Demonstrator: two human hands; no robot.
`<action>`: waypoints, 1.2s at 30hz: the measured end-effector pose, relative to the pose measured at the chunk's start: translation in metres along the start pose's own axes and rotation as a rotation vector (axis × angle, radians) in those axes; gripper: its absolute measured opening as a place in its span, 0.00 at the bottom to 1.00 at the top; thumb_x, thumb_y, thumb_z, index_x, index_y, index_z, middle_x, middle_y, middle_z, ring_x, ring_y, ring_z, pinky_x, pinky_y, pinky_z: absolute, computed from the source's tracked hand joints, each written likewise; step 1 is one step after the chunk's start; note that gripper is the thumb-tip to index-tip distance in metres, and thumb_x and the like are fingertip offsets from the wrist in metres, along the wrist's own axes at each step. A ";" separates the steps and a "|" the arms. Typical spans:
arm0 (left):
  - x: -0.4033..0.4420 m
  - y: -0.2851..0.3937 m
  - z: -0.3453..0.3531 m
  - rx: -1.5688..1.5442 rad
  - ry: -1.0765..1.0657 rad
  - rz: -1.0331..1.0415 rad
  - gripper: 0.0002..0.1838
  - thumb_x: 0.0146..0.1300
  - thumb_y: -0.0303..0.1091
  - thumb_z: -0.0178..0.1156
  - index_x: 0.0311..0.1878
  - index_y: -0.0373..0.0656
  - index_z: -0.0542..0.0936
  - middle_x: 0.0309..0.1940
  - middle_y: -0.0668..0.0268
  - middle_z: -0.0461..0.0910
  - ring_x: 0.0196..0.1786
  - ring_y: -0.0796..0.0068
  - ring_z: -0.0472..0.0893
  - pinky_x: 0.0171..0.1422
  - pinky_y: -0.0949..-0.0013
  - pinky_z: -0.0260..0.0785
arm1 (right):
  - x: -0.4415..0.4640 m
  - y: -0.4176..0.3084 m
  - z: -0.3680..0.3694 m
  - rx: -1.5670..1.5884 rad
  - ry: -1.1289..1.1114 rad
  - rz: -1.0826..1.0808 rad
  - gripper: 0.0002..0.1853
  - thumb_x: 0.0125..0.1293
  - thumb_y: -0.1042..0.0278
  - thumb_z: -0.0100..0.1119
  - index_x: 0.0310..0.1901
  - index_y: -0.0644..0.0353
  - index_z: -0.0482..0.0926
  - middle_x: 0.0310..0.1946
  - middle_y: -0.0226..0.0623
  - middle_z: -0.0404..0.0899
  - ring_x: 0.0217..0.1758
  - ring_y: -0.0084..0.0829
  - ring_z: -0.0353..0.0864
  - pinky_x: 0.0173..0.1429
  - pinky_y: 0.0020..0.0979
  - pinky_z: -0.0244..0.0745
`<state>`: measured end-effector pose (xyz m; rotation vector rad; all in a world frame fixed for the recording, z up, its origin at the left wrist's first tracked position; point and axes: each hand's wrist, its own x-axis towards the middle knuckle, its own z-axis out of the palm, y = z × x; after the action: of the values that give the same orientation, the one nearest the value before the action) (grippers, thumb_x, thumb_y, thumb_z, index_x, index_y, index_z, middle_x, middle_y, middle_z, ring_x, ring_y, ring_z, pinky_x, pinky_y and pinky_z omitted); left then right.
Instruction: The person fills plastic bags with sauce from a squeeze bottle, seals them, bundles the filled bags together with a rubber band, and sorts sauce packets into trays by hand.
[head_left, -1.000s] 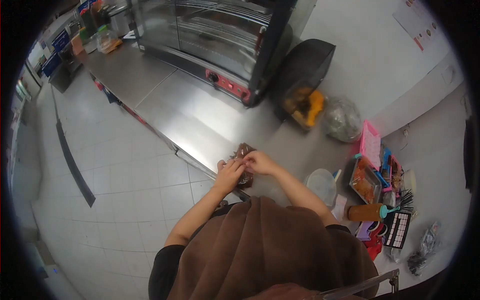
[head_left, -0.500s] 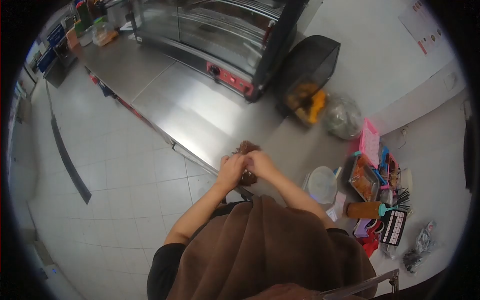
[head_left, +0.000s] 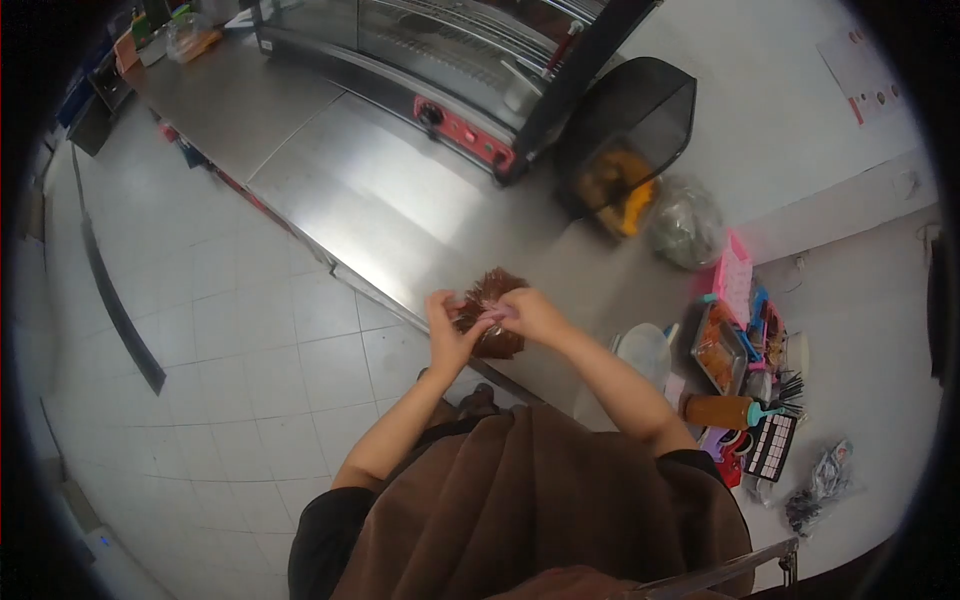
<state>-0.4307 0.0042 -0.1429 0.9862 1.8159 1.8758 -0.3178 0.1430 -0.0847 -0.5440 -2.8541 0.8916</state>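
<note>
Along the near edge of the steel surface (head_left: 370, 205), in front of the person's body, is a clear bag (head_left: 500, 345) of brown contents, its plastic gathered and creased between the two hands. The right hand (head_left: 532, 315) pinches a small pinkish piece (head_left: 497, 312) at the gathered part, thumb and fingertips pressed together. The left hand (head_left: 452, 335) is spread, its thumb stretched across to the pinkish piece and its other fingers at the left side of the bag; what the pinkish piece is, I cannot tell. At the far edge stands a glass-fronted display cabinet (head_left: 440, 45) with a red control panel (head_left: 465, 135). Just beside its right corner is a black container (head_left: 632, 105) with yellow-orange contents (head_left: 622, 195), and next to that a knotted-looking clear plastic bag (head_left: 688, 225). Toward the right end are a pink basket (head_left: 735, 285), a metal tray (head_left: 739, 362) of orange-red food (head_left: 715, 345) and a squeeze bottle (head_left: 715, 411) of brown liquid, lying on its side or seen so from above. A round translucent lid or tub (head_left: 643, 352) is near the right forearm. Close to the left end is another clear bag (head_left: 190, 38) with something orange in it.
</note>
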 end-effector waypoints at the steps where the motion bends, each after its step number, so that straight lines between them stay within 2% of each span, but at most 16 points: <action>1: -0.008 -0.011 0.003 0.037 -0.006 -0.029 0.31 0.52 0.33 0.71 0.54 0.36 0.64 0.52 0.56 0.64 0.48 0.62 0.72 0.52 0.64 0.68 | 0.001 0.001 0.000 0.009 -0.012 0.016 0.11 0.46 0.68 0.61 0.29 0.66 0.76 0.26 0.49 0.75 0.33 0.51 0.76 0.39 0.44 0.71; 2: -0.016 -0.021 0.005 0.073 -0.012 -0.058 0.31 0.53 0.33 0.70 0.55 0.36 0.64 0.53 0.55 0.63 0.50 0.62 0.71 0.54 0.64 0.67 | 0.001 0.002 0.000 0.018 -0.023 0.031 0.11 0.46 0.68 0.61 0.29 0.66 0.75 0.26 0.49 0.75 0.33 0.50 0.76 0.39 0.44 0.71; 5: -0.032 -0.011 0.004 0.239 0.087 0.034 0.27 0.59 0.37 0.65 0.55 0.36 0.64 0.53 0.56 0.63 0.52 0.63 0.69 0.59 0.66 0.63 | 0.003 0.002 -0.007 0.032 -0.055 0.058 0.10 0.46 0.68 0.60 0.28 0.66 0.75 0.25 0.48 0.75 0.33 0.50 0.76 0.38 0.44 0.70; 8: -0.058 -0.033 0.015 -0.150 0.180 -0.354 0.25 0.65 0.42 0.59 0.58 0.38 0.63 0.52 0.56 0.65 0.54 0.63 0.68 0.63 0.65 0.58 | 0.007 -0.002 -0.019 0.025 -0.075 0.042 0.10 0.46 0.68 0.60 0.28 0.65 0.74 0.25 0.48 0.75 0.33 0.50 0.76 0.38 0.44 0.70; 11: -0.053 -0.004 0.008 -0.662 0.182 -0.748 0.26 0.67 0.46 0.54 0.61 0.41 0.63 0.54 0.57 0.67 0.57 0.63 0.68 0.65 0.61 0.57 | 0.010 -0.001 -0.029 0.011 -0.112 0.037 0.09 0.47 0.68 0.60 0.27 0.65 0.75 0.26 0.49 0.75 0.33 0.50 0.76 0.39 0.44 0.70; 14: -0.052 -0.007 0.016 -1.054 -0.062 -0.829 0.33 0.67 0.58 0.45 0.63 0.41 0.61 0.61 0.58 0.65 0.65 0.61 0.63 0.71 0.54 0.50 | 0.004 -0.014 -0.051 -0.051 -0.174 0.023 0.09 0.47 0.69 0.60 0.27 0.65 0.75 0.27 0.49 0.75 0.35 0.50 0.76 0.41 0.44 0.70; 17: -0.036 0.000 0.035 -1.379 -0.149 -1.176 0.36 0.66 0.64 0.41 0.64 0.42 0.63 0.61 0.58 0.67 0.66 0.59 0.64 0.71 0.50 0.52 | -0.014 -0.023 -0.071 -0.085 -0.195 0.033 0.08 0.47 0.69 0.60 0.27 0.65 0.76 0.29 0.49 0.76 0.37 0.50 0.76 0.43 0.44 0.71; 20: -0.019 0.005 0.062 -1.395 -0.208 -1.373 0.38 0.65 0.67 0.39 0.65 0.43 0.65 0.63 0.56 0.67 0.66 0.55 0.65 0.70 0.46 0.54 | -0.039 -0.030 -0.088 -0.119 -0.195 0.052 0.09 0.47 0.70 0.60 0.28 0.65 0.76 0.30 0.49 0.77 0.38 0.50 0.77 0.45 0.44 0.71; 23: -0.013 0.032 0.087 -1.353 -0.436 -1.291 0.39 0.65 0.66 0.40 0.63 0.40 0.66 0.62 0.54 0.68 0.63 0.53 0.69 0.68 0.45 0.57 | -0.071 -0.045 -0.112 -0.140 -0.179 0.112 0.09 0.47 0.70 0.60 0.29 0.66 0.77 0.30 0.49 0.77 0.39 0.50 0.77 0.47 0.44 0.72; 25: -0.015 0.059 0.098 -1.328 -0.566 -1.302 0.39 0.65 0.65 0.41 0.62 0.38 0.67 0.59 0.53 0.71 0.62 0.52 0.70 0.68 0.46 0.59 | -0.097 -0.053 -0.135 -0.120 -0.149 0.116 0.10 0.47 0.70 0.60 0.30 0.67 0.78 0.31 0.49 0.78 0.40 0.49 0.78 0.47 0.43 0.72; 28: -0.026 0.102 0.127 -1.366 -0.735 -1.320 0.35 0.66 0.62 0.43 0.59 0.37 0.69 0.54 0.53 0.75 0.58 0.53 0.74 0.66 0.49 0.62 | -0.139 -0.075 -0.180 -0.140 -0.127 0.238 0.10 0.47 0.69 0.60 0.30 0.67 0.77 0.31 0.50 0.77 0.41 0.50 0.77 0.48 0.44 0.72; 30: -0.028 0.139 0.147 -1.384 -0.837 -1.367 0.33 0.67 0.60 0.44 0.58 0.38 0.70 0.54 0.53 0.75 0.58 0.54 0.74 0.65 0.50 0.63 | -0.171 -0.080 -0.211 -0.181 -0.039 0.207 0.11 0.48 0.69 0.60 0.31 0.67 0.77 0.30 0.51 0.77 0.40 0.50 0.78 0.47 0.44 0.72; 36: -0.057 0.249 0.239 -1.189 -0.896 -1.252 0.27 0.69 0.54 0.43 0.56 0.39 0.71 0.52 0.55 0.76 0.56 0.56 0.75 0.63 0.51 0.66 | -0.284 -0.063 -0.294 -0.217 0.110 0.265 0.12 0.48 0.68 0.61 0.33 0.67 0.77 0.30 0.50 0.77 0.38 0.49 0.77 0.45 0.43 0.70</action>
<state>-0.1733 0.1098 0.0701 0.0397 0.3031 0.9850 -0.0140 0.1472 0.1961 -0.9818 -2.8364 0.5628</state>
